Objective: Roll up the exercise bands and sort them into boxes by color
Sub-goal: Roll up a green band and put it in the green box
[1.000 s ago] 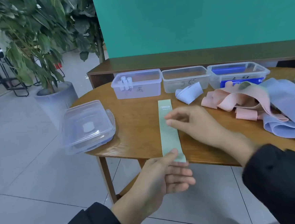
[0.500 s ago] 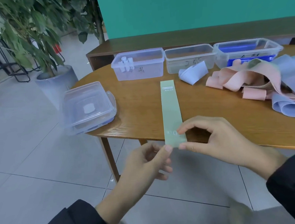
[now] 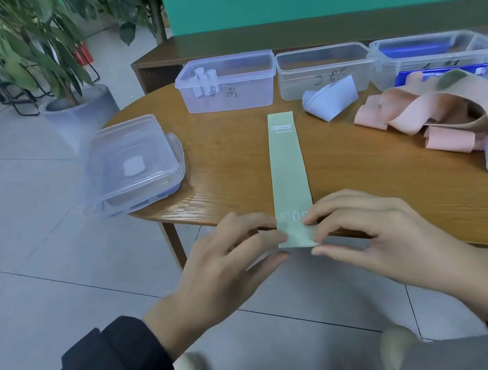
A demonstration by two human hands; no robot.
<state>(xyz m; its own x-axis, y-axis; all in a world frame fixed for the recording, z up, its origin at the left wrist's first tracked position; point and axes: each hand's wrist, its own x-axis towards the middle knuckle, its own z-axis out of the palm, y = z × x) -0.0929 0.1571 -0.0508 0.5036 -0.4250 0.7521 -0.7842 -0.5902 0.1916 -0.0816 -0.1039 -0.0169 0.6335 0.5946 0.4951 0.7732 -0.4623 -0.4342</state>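
A pale green exercise band [image 3: 287,169] lies flat and straight on the wooden table [image 3: 229,162], its near end hanging over the front edge. My left hand [image 3: 228,262] pinches that near end at its left corner. My right hand [image 3: 378,238] pinches it at the right corner. Three clear boxes stand along the back: the left box [image 3: 229,83] holds small white-blue rolls, the middle box [image 3: 324,70] looks empty, the right box [image 3: 437,55] has something blue inside. A heap of pink bands [image 3: 424,112] and blue bands [image 3: 329,99] lies at the right.
A stack of clear lids [image 3: 130,167] sits on the table's left edge. A potted plant [image 3: 62,82] stands on the floor to the left. A low wooden bench [image 3: 255,42] runs behind the table against the green wall.
My right hand came back from the band's middle to its near end. Both hands now pinch the end at its corners, and the view has tilted down.
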